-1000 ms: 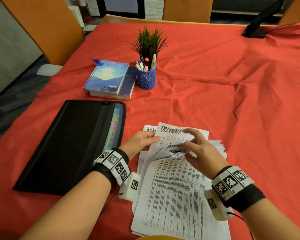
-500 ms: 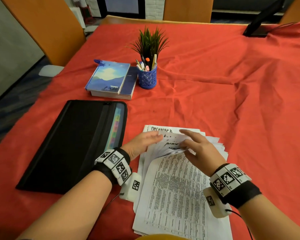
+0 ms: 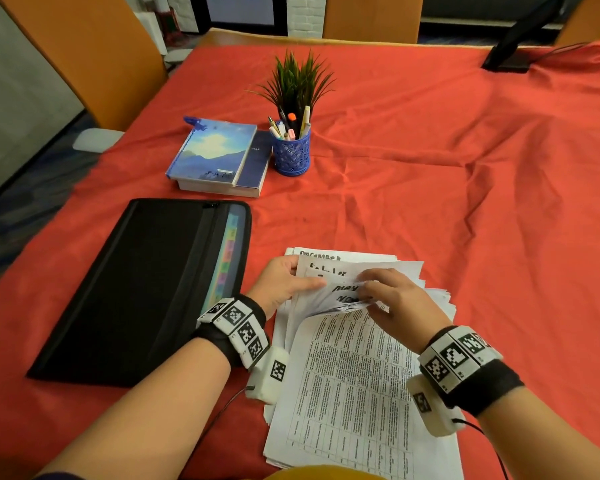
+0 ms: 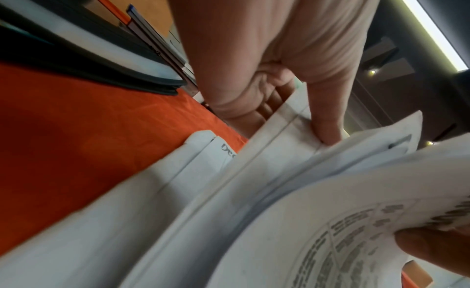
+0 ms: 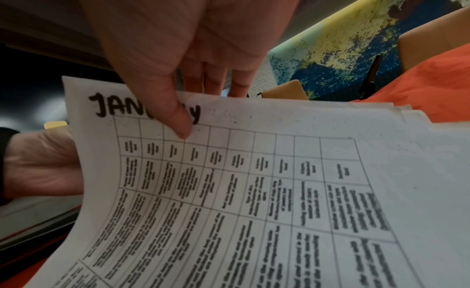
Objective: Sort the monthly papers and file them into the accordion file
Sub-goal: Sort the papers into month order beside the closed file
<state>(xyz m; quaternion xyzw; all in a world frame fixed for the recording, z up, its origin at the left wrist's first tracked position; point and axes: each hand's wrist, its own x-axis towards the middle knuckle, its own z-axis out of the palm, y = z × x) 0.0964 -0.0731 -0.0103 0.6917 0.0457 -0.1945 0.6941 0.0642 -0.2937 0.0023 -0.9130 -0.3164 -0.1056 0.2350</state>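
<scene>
A stack of white monthly papers (image 3: 354,375) lies on the red cloth in front of me, its far ends lifted and fanned. My left hand (image 3: 291,278) pinches the left edge of the raised sheets, thumb on top and fingers underneath (image 4: 269,109). My right hand (image 3: 371,292) pinches the bent-up top edges, thumb on the "JANUARY" table sheet (image 5: 254,181). Sheets headed "December" (image 3: 321,255) and "May" (image 3: 342,288) show behind. The black accordion file (image 3: 146,289) lies flat to the left, its coloured tabs (image 3: 227,258) showing along the right side.
Two stacked books (image 3: 219,157), a blue pen cup (image 3: 291,150) and a small green plant (image 3: 297,77) stand behind the file. Orange chairs (image 3: 94,57) flank the table's far side. A black monitor stand (image 3: 510,53) sits at the far right corner.
Both hands have leafed on through the stack: the December sheet has dropped flat to the back, and the May sheet now shows between the hands.
</scene>
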